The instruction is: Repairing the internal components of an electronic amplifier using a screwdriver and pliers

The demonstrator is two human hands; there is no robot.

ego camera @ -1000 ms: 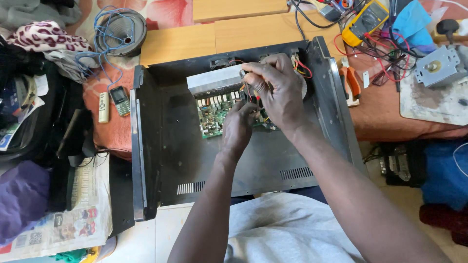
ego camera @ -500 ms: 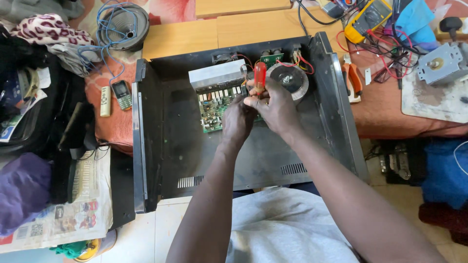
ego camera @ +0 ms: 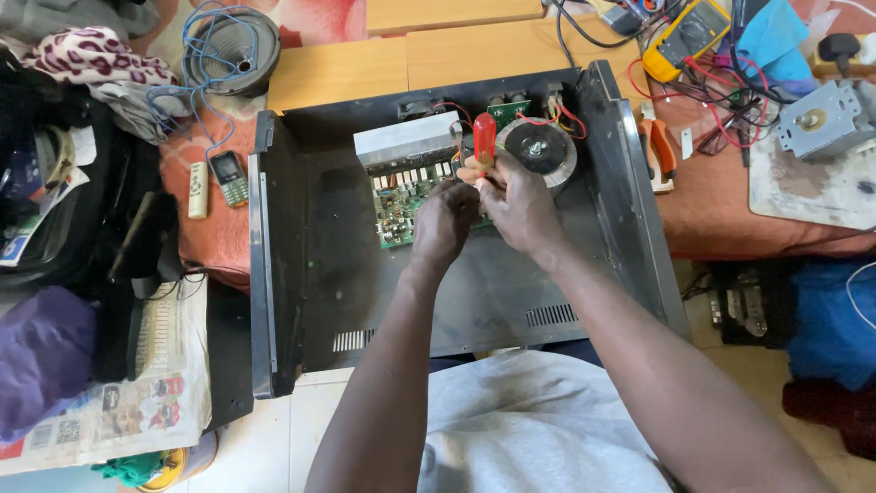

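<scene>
A red-handled screwdriver point(ego camera: 484, 139) stands nearly upright just above the middle of the frame, its handle sticking up out of the right hand point(ego camera: 520, 205), whose fingers are curled around the lower part of the handle. The shaft and tip are hidden behind the hands. The left hand point(ego camera: 443, 222) sits just beside the right, touching it, fingers bent down toward the green circuit board point(ego camera: 399, 203); whether they pinch anything cannot be told.

The board lies in the upper middle part of an opened black metal chassis point(ego camera: 319, 265) that fills the centre of the frame. A silver finned heat sink point(ego camera: 406, 141) lies along the board's upper edge, and a round toroidal transformer point(ego camera: 538, 149) sits just right of the screwdriver, with red and black wires running to the chassis back wall.

Outside the chassis, toward the upper left, a small mobile phone point(ego camera: 229, 177) and a white remote point(ego camera: 198, 189) lie side by side on a reddish cloth, with a round speaker point(ego camera: 230, 47) wrapped in blue wire above them. In the upper right, a yellow multimeter point(ego camera: 686, 36) rests among tangled leads, orange-handled pliers point(ego camera: 659, 153) lie just beside the chassis wall, and a grey metal motor part point(ego camera: 826, 119) sits on a pale board. Newspaper point(ego camera: 119, 393) lies at the lower left.
</scene>
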